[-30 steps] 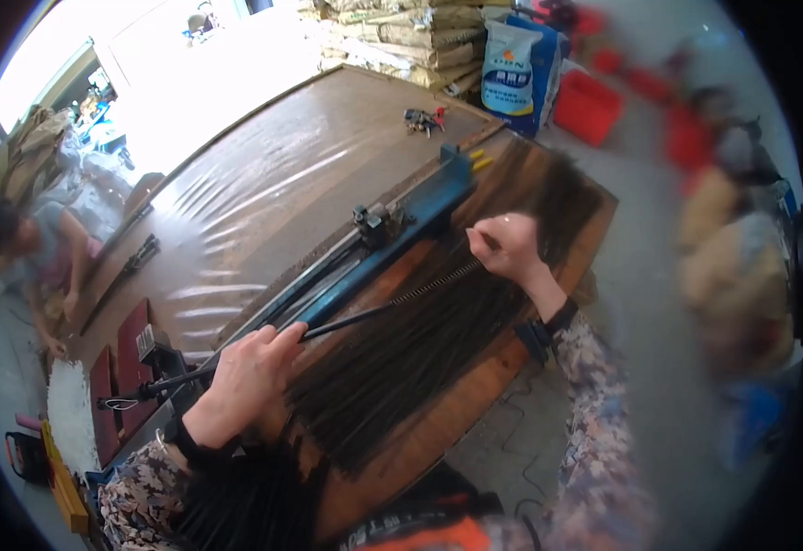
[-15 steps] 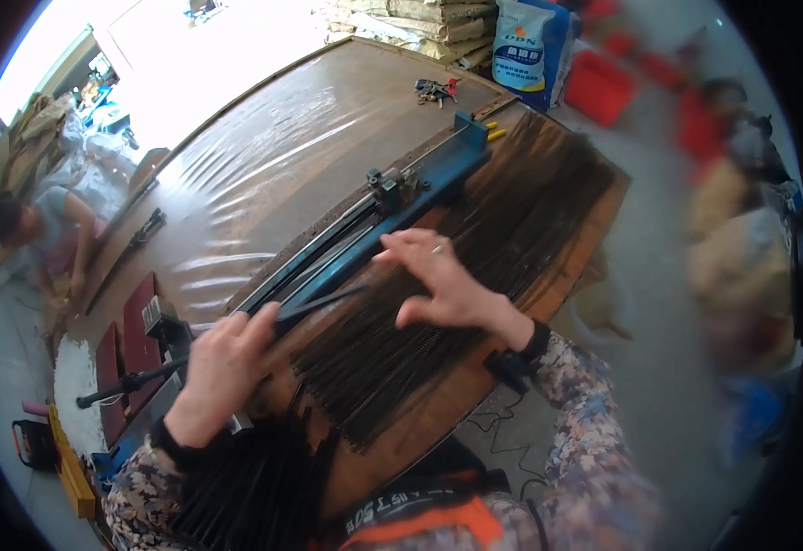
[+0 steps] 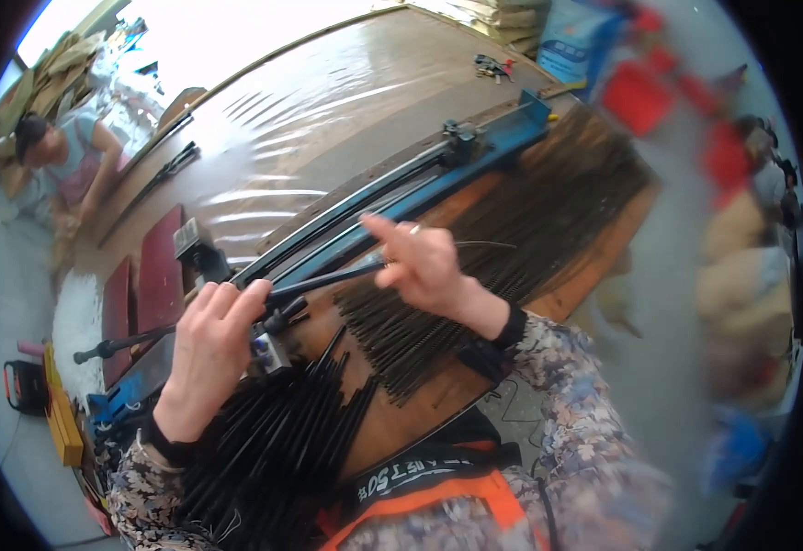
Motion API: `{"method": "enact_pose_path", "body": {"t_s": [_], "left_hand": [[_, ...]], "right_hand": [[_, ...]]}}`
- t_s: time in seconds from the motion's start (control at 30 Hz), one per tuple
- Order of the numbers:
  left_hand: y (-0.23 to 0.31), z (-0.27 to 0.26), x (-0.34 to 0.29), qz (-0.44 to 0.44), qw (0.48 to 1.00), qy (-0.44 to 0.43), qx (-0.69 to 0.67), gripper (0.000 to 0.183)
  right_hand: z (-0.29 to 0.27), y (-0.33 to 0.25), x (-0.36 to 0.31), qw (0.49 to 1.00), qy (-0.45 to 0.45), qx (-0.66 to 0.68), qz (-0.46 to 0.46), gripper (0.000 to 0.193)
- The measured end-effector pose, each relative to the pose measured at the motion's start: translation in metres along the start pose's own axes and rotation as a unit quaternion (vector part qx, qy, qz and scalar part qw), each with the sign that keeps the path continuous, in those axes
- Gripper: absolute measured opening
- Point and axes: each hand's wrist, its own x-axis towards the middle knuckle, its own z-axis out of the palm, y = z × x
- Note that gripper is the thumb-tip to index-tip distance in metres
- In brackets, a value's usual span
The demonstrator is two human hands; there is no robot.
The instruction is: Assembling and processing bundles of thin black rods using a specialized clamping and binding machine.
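Observation:
A long black tube (image 3: 328, 278) slants across in front of me, and my left hand (image 3: 213, 344) is closed around it. My right hand (image 3: 424, 271) is at the tube's far end, its index finger stretched out and the other fingers curled. A thin flexible rod (image 3: 486, 243) sticks out beyond that hand, which appears to pinch it; the fingers hide where rod and tube meet. Under my right hand lies a wide pile of thin dark rods (image 3: 420, 321), some looking coiled like springs. Thicker black tubes (image 3: 282, 422) are heaped near my left forearm.
A blue rail-like fixture (image 3: 411, 197) with a metal clamp (image 3: 463, 142) runs diagonally across the table. Dark red boards (image 3: 160, 271) and a small metal block (image 3: 197, 248) lie left. Another person (image 3: 80, 156) works at the table's far left side. Keys (image 3: 493, 66) lie at the back.
My right hand has gone from spread open to curled at the tube's end, with a thin rod now trailing from it. The left hand keeps its hold. The view has shifted.

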Motion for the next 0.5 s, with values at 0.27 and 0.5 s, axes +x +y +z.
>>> {"method": "enact_pose_path", "body": {"t_s": [0.27, 0.5], "left_hand": [[-0.098, -0.091, -0.110, -0.214, 0.957, 0.129, 0.146, 0.012], [-0.088, -0.120, -0.189, -0.258, 0.945, 0.163, 0.121, 0.020]], "right_hand": [[0.056, 0.028, -0.001, 0.976, -0.136, -0.002, 0.172, 0.017], [0.198, -0.053, 0.106, 0.923, -0.260, 0.264, 0.106, 0.008]]}}
